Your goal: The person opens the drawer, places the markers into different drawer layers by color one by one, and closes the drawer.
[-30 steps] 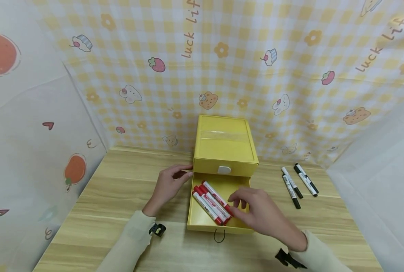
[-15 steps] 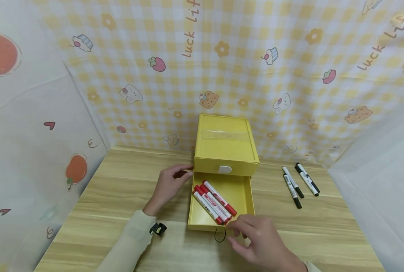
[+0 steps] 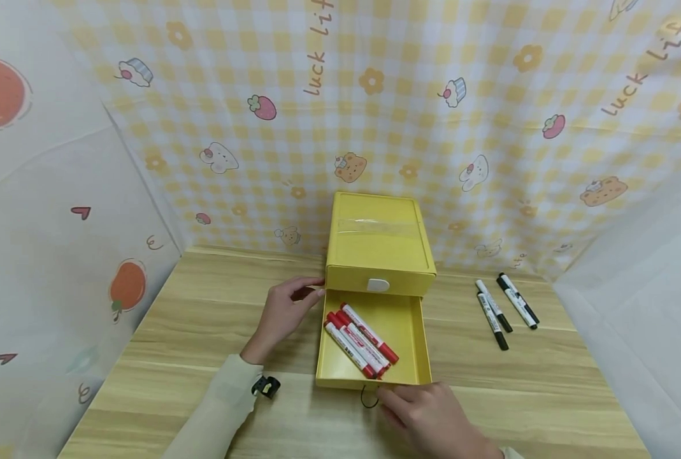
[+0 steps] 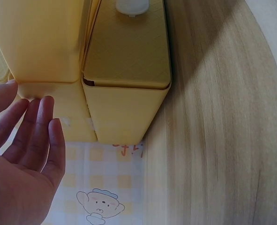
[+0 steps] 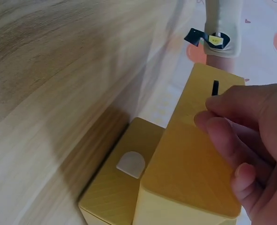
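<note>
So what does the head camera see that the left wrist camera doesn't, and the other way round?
Only the head view: red markers in the drawer, black markers on the table, the right hand.
Only the left wrist view: the left hand from its palm side.
Both: that hand, table, drawer, yellow box, white tab, patterned cloth.

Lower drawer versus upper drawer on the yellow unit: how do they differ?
The lower drawer stands open, while the upper drawer sits closed. The lower drawer has a black loop on its front; the upper drawer has a white tab. Red markers show inside the lower drawer; the upper drawer's inside is hidden. Both are yellow.
</note>
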Demonstrator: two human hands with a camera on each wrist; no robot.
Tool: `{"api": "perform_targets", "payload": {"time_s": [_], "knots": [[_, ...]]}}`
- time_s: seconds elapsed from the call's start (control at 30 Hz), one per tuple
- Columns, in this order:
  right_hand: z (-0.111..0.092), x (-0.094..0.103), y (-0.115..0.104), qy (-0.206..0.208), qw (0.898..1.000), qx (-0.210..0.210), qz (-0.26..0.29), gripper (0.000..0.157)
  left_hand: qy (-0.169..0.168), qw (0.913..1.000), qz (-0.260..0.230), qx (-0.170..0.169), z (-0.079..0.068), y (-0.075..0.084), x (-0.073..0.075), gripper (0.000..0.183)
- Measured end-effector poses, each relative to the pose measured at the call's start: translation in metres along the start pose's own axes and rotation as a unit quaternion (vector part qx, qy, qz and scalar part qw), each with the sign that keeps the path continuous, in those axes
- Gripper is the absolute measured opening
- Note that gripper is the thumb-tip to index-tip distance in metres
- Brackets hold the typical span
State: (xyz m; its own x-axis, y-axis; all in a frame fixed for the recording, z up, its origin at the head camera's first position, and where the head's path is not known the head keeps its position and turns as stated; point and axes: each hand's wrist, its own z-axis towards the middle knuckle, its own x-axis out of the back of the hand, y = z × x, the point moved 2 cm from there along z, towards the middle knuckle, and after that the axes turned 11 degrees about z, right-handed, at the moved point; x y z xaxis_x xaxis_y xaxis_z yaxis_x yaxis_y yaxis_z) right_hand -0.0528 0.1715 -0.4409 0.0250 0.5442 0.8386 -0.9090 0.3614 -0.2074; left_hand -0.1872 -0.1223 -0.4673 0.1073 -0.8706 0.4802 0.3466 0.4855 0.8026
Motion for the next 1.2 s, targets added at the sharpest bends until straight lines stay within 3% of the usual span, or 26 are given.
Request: {"api": "perform_targets", "payload": {"time_s": [0.2,0.5,1.07,1.2], "knots": [[0.002,-0.005,0.001,0.030,0.998,0.026,-0.042,0.048,0.001,1.0000,0.004,-0.001,0.000,0.001,0.000,0.026],[0.003,-0.005,0.002,0.033,0.999,0.025,-0.031,0.053,0.002,1.0000,0.006,-0.002,0.000,0.001,0.000,0.026],[0.013,-0.008,0.013,0.066,0.998,-0.005,-0.002,0.039,0.003,0.9999,0.007,-0.010,0.000,0.002,0.001,0.026],[0.017,-0.008,0.018,0.077,0.997,-0.001,-0.007,0.018,0.004,0.9999,0.005,-0.011,0.000,0.002,0.001,0.026]]}}
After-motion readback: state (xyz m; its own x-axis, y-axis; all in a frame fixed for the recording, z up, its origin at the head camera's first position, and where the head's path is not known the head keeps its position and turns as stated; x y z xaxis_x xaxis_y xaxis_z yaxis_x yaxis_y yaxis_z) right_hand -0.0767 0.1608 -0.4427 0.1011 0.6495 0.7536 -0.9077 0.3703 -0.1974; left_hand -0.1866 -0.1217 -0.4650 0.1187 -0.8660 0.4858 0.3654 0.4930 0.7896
